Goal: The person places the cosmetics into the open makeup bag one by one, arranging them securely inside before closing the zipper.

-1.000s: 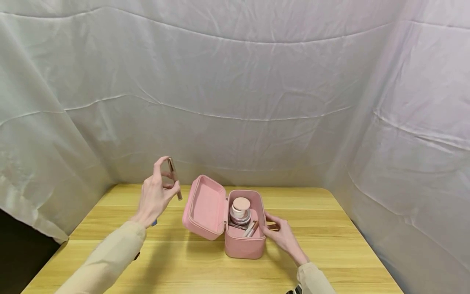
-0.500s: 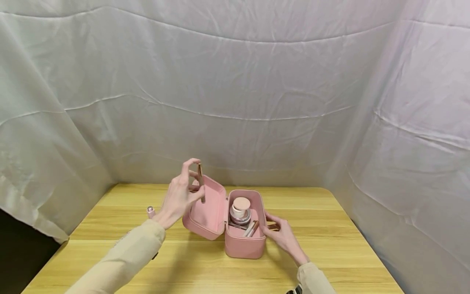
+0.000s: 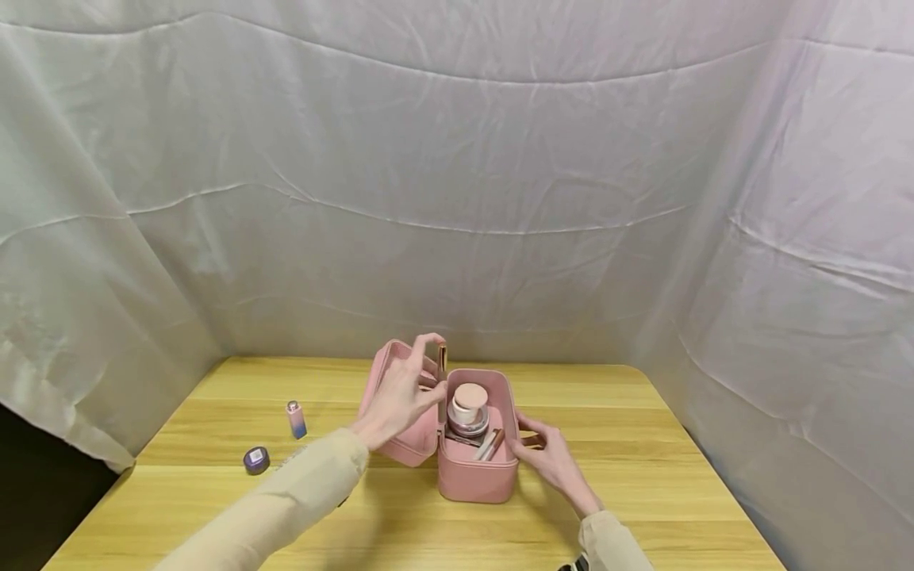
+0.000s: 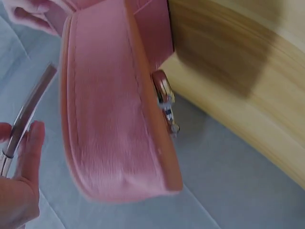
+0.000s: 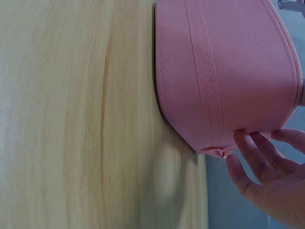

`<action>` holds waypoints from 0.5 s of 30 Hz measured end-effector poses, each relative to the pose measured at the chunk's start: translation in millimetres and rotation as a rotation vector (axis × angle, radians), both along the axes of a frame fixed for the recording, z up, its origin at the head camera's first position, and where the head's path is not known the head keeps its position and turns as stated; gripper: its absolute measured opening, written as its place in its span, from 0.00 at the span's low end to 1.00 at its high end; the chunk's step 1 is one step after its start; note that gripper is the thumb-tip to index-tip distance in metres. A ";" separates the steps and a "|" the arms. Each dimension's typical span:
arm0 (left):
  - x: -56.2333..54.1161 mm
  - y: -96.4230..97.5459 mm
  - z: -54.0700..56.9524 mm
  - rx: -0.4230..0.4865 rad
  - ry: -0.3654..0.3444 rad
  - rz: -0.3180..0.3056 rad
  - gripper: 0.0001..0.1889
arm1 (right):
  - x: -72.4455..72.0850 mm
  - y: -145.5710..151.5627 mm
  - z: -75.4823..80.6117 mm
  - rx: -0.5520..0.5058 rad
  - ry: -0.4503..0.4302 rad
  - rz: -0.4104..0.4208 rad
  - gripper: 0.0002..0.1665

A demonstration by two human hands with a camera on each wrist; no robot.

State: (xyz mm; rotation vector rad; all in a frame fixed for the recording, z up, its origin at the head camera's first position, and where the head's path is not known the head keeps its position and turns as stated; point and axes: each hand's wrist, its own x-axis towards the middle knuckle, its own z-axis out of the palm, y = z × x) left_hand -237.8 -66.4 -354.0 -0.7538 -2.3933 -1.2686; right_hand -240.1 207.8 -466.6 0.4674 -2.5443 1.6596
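Observation:
Between thumb and fingers, my left hand (image 3: pixel 403 396) pinches a slim cosmetic tube (image 3: pixel 443 362) with a gold-toned cap, held upright over the hinge side of a pink makeup case (image 3: pixel 477 482). The left wrist view shows the slender tube (image 4: pixel 31 107) beside the case's open lid (image 4: pixel 105 105). Inside the case are a jar with a pale peach lid (image 3: pixel 470 396), stacked on a round clear-rimmed container (image 3: pixel 467 427), and slim tubes (image 3: pixel 489 445). My right hand (image 5: pixel 274 171) touches the outer right wall of the case with fairly straight fingertips.
A pink-to-blue small tube (image 3: pixel 296 422) stands on the wooden table (image 3: pixel 643 492) at left. Nearer lies a purple round jar (image 3: pixel 256 460). The lid (image 3: pixel 410 454) leans out to the left of the case. Grey-white curtain (image 3: pixel 457 159) hangs behind and at the sides.
My left hand has carried the tube rightward, from left of the lid to the hinge side of the case, uncovering the pink-blue tube and purple jar. My right hand has stayed put.

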 end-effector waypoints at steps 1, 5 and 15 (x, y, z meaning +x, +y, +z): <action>-0.5 1.9 -2.0 0.007 -0.021 -0.025 0.30 | 0.0 -0.1 0.1 0.000 0.000 0.000 0.33; -2.6 6.6 -10.1 -0.018 -0.059 -0.076 0.30 | 0.4 -0.1 0.4 -0.004 -0.003 -0.004 0.33; -6.4 14.7 -29.5 -0.131 -0.017 -0.107 0.26 | 1.5 0.0 0.6 -0.014 -0.004 0.007 0.34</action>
